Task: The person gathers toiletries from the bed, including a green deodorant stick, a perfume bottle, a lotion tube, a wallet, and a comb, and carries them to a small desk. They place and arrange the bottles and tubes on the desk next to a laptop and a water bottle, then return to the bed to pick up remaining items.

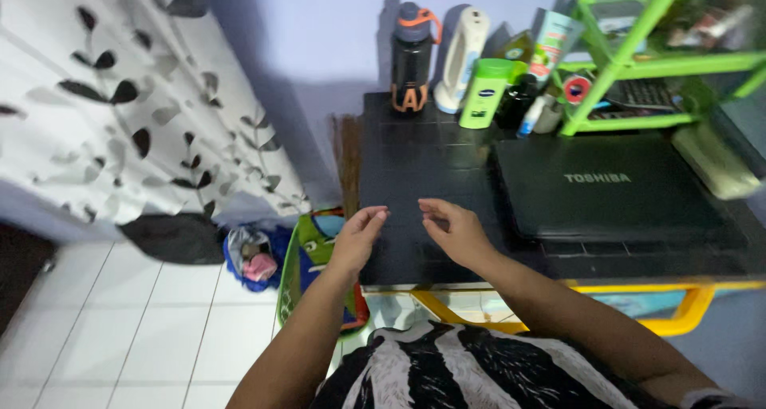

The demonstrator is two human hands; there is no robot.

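Two empty hands hover over a black table beside a closed laptop.

The left hand (361,232) and the right hand (451,227) are near each other, fingers loosely curled, holding nothing, just above the bare front part of the black table (407,169). The table top is dark and shiny with faint square lines and a yellow edge below. The closed black laptop (610,187) lies just right of the right hand. At the back stand a black bottle (412,58) with an orange loop, a green lotion bottle (483,92) and a green shelf (638,54). The wall is pale purple, the floor white tile, and a leaf-print curtain (120,106) hangs on the left.
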